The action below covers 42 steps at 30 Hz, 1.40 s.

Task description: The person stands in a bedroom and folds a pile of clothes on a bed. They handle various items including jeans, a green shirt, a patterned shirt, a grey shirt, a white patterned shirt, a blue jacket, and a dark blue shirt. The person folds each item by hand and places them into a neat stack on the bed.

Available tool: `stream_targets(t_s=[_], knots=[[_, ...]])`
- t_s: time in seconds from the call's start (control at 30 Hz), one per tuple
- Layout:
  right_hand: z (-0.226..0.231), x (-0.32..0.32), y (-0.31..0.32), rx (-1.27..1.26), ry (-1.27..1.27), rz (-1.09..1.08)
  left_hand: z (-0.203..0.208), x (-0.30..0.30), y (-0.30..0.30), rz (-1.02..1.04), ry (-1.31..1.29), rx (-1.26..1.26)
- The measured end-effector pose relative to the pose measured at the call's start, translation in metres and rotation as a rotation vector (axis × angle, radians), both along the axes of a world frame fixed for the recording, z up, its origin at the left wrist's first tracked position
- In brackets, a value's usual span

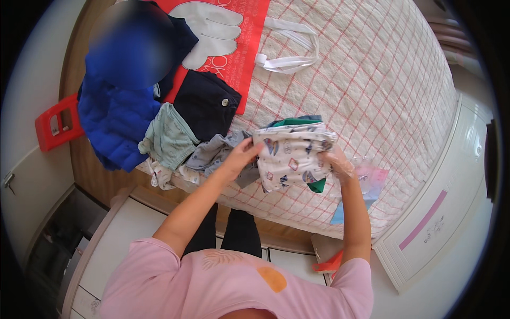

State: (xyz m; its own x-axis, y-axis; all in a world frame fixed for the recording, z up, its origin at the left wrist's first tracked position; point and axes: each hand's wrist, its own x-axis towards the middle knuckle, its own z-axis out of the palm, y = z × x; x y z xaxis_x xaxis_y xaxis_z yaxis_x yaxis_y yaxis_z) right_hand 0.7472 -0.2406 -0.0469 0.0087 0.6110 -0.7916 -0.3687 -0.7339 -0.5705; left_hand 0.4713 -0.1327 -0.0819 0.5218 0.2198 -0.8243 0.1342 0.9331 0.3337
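Observation:
Between my two hands is a folded white garment [289, 162] printed with small coloured motifs. My left hand [243, 155] grips its left edge, with the fingertips on the cloth. At the right edge my right hand [337, 161] holds it too, and some of its fingers are hidden by the fabric. Folded green cloth [317, 185] shows from under the white garment, at its far and near edges. Clear plastic film [345, 169] lies around my right hand. Beside my left forearm is a crumpled grey garment [217, 151], and left of that a pale green one [171, 137].
A quilted bed [366, 80] with a red check lies ahead. Dark navy cloth [206, 103], blue clothing [114, 122] and a red bag [247, 64] with white handles [289, 65] lie at its left. A pink and blue packet [366, 189] sits right. A red plastic stool [58, 122] stands far left.

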Motion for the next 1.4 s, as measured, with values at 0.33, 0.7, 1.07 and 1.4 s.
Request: stream_targets(t_s=[0.33, 0.7, 1.07, 1.4], knots=[[0.036, 0.014, 0.018, 0.424, -0.143, -0.793, -0.060, 0.068, 0.142, -0.445, 0.809, 1.835], [0.022, -0.008, 0.009, 0.264, -0.137, -0.719, -0.048, 0.080, 0.247, -0.416, 0.585, 1.401], [-0.021, -0.004, 0.090, 0.388, 0.124, -0.874, 0.014, 0.089, 0.431, 0.410, 0.002, 0.995], [-0.120, 0.035, 0.161, -0.047, -0.163, -0.474, 0.003, -0.089, 0.210, -0.053, 0.072, 0.896]])
